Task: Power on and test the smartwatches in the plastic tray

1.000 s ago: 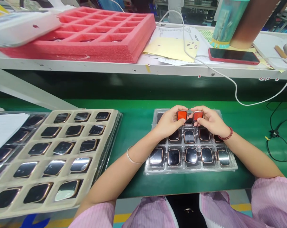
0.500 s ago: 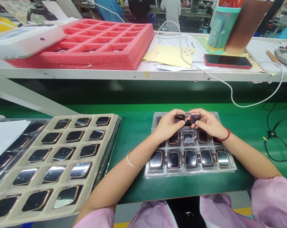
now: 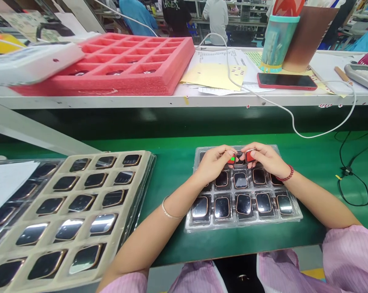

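Note:
My left hand (image 3: pixel 214 163) pinches a smartwatch body (image 3: pixel 232 158) without a strap, its small screen lit red and green. A second watch body (image 3: pixel 250 156), with a red screen, is in the fingers of my right hand (image 3: pixel 268 159). Both hands are over the far rows of a clear plastic tray (image 3: pixel 244 224) on the green tabletop. In the tray's pockets lie rows of dark-screened, gold-rimmed watch bodies, such as one at the near side (image 3: pixel 243 203). My hands cover part of the far row.
At left, a beige tray (image 3: pixel 140 175) with more watch bodies sits on clear trays, beside paper (image 3: pixel 9 183). The raised shelf (image 3: pixel 141 101) bears a pink foam tray (image 3: pixel 147 84), a phone (image 3: pixel 287 81) and a teal cup (image 3: pixel 277 44). A white cable (image 3: pixel 321 134) droops from it; black cable (image 3: pixel 347 171) lies right.
Both watch screens have gone from dark to lit: the left one red and green, the right one red. My hands stay nearly in place, and the camera view has shifted slightly.

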### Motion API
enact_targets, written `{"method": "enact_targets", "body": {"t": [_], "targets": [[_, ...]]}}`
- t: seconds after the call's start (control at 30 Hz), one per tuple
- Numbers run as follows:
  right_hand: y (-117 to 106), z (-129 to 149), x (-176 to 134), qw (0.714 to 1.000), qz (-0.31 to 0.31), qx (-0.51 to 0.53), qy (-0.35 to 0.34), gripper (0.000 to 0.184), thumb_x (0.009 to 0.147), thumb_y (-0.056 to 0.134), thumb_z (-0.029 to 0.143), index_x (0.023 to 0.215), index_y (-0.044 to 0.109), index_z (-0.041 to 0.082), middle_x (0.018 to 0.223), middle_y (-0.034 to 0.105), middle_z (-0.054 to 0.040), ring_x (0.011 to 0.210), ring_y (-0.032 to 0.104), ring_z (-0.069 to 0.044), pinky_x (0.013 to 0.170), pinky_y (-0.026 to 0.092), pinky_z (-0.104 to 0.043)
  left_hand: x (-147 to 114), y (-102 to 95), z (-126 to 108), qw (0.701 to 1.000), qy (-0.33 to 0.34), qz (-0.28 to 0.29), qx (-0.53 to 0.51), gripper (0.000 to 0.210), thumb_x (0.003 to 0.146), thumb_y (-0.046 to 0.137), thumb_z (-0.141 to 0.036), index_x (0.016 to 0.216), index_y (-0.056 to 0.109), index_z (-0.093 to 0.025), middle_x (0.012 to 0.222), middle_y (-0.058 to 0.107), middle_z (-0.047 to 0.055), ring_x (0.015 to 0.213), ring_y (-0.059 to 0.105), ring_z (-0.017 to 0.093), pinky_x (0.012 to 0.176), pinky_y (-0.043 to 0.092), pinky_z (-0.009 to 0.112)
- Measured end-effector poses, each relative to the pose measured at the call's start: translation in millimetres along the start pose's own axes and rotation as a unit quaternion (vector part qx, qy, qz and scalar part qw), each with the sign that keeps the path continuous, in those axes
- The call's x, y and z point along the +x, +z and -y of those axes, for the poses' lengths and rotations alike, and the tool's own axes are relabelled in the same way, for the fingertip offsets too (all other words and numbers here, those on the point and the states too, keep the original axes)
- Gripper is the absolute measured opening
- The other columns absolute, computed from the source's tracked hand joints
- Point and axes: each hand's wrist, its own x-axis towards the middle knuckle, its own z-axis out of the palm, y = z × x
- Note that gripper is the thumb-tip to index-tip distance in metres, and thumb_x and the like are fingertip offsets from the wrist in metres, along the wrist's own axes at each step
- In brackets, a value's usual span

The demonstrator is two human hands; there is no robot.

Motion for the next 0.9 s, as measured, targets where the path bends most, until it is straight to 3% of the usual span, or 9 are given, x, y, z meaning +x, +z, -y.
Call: {"method": "enact_targets", "body": {"t": [0.13, 0.5, 0.63, 0.8, 0.9], "targets": [[2, 1, 0, 1.0, -0.005, 0.017, -0.006, 0.035, 0.088, 0.072, 0.049, 0.103, 0.069, 0.017, 0.086, 0.075, -0.0054, 0.061, 0.064, -0.011, 0.056, 0.058, -0.023, 1, -0.8, 1, 1.0, -0.016, 0.0, 0.015, 0.043, 0.088, 0.062, -0.055, 0.1, 0.07, -0.015, 0.086, 0.071, 0.007, 0.066, 0.069, 0.016, 0.049, 0.041, 0.022], [3, 2, 0, 1.0, -0.006, 0.015, -0.018, 0.018, 0.087, 0.07, 0.027, 0.101, 0.064, 0.017, 0.085, 0.071, -0.0025, 0.061, 0.062, -0.009, 0.057, 0.058, -0.022, 1, -1.0, 5, 1.0, -0.002, -0.003, 0.02, 0.032, 0.09, 0.061, -0.035, 0.116, 0.067, -0.017, 0.105, 0.072, 0.008, 0.077, 0.069, 0.016, 0.055, 0.046, 0.023], [2, 2, 0, 1.0, -0.001, -0.003, -0.026, 0.026, 0.085, 0.068, 0.021, 0.11, 0.062, 0.018, 0.094, 0.07, -0.0035, 0.064, 0.066, -0.01, 0.059, 0.057, -0.024, 0, -0.7, 6, 1.0, -0.003, 0.01, 0.002, 0.034, 0.087, 0.064, -0.027, 0.12, 0.064, -0.017, 0.107, 0.073, 0.008, 0.081, 0.07, 0.017, 0.06, 0.05, 0.024], [1, 0, 1, 0.999, 0.002, -0.02, -0.028, 0.037, 0.081, 0.066, 0.017, 0.118, 0.058, 0.02, 0.101, 0.068, -0.0048, 0.069, 0.068, -0.012, 0.062, 0.057, -0.026, 0, -0.1, 9, 1.0, 0.015, 0.011, -0.017, 0.036, 0.081, 0.066, -0.017, 0.116, 0.064, -0.016, 0.11, 0.071, 0.008, 0.089, 0.07, 0.018, 0.085, 0.057, 0.034], [2, -1, 1, 0.999, 0.01, -0.021, -0.03, 0.04, 0.08, 0.065, 0.016, 0.119, 0.056, 0.02, 0.103, 0.067, -0.0053, 0.07, 0.067, -0.013, 0.063, 0.057, -0.027, 1, 0.2, 11, 1.0, 0.017, -0.001, -0.013, 0.034, 0.078, 0.067, -0.016, 0.112, 0.064, -0.016, 0.106, 0.071, 0.007, 0.089, 0.069, 0.018, 0.084, 0.057, 0.035]]}}
